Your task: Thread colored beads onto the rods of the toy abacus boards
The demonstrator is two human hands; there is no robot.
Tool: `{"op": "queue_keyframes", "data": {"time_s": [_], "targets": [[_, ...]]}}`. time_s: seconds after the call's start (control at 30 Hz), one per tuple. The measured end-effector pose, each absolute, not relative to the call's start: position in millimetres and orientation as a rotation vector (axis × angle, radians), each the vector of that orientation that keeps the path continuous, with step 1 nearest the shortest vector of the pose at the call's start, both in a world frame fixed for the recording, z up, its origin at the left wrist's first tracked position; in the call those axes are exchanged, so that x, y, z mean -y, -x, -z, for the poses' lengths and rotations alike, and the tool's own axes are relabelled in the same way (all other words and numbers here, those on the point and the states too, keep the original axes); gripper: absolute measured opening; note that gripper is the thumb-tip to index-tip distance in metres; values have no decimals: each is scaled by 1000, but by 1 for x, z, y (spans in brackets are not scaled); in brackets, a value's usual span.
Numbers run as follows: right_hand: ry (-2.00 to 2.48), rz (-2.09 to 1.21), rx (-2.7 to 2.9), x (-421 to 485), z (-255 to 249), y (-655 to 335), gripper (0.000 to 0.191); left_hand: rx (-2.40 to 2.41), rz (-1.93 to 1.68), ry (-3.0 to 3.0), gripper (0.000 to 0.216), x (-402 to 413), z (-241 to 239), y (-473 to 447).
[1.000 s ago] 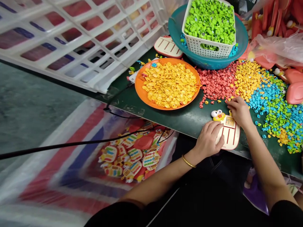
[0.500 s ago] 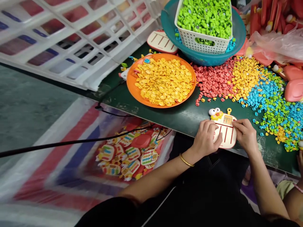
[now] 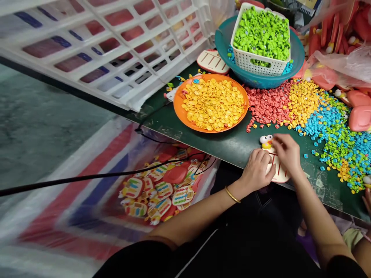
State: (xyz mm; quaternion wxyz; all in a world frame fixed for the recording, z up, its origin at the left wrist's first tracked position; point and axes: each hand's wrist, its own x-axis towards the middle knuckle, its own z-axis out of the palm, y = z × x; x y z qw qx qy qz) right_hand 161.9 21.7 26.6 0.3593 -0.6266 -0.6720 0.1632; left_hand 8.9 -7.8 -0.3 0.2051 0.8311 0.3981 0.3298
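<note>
A cream toy board (image 3: 278, 173) with red slots and a yellow duck head (image 3: 266, 141) with bulging eyes lies at the front edge of the green table. My left hand (image 3: 256, 170) grips the board along its left side, thumb on its face. Over the upper right of the board is my right hand (image 3: 288, 154), its fingers bent together beside the duck head. Whatever those fingertips hold, if anything, is hidden. The board's upper panel is covered by this hand.
An orange plate (image 3: 179, 112) of yellow discs sits left of heaped red pieces (image 3: 268, 102) and mixed blue-green pieces (image 3: 333, 131). Behind stand a teal basin (image 3: 223, 33) with a white basket (image 3: 261, 65) and a white crate (image 3: 127, 73). Finished-looking toys (image 3: 182, 195) lie below left.
My right hand has moved from the board's right edge up and left across its top, covering the picture panel. My left hand still grips the board. The camera view has shifted slightly.
</note>
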Motion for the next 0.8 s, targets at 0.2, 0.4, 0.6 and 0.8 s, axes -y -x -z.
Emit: {"op": "queue_keyframes", "data": {"time_s": [0.2, 0.4, 0.6, 0.8], "targets": [[1770, -331, 2045, -100, -30, -162, 23, -1100, -882, -2392, 35, 10, 0, -6], [1723, -213, 1927, -64, -32, -191, 21, -1033, -972, -2336, 40, 7, 1, -7], [1868, -339, 2042, -94, -30, -163, 21, -1057, -976, -2295, 39, 6, 1, -6], [1747, -183, 1908, -38, -44, -202, 24, -1132, -1026, -2262, 38, 7, 0, -7]]}}
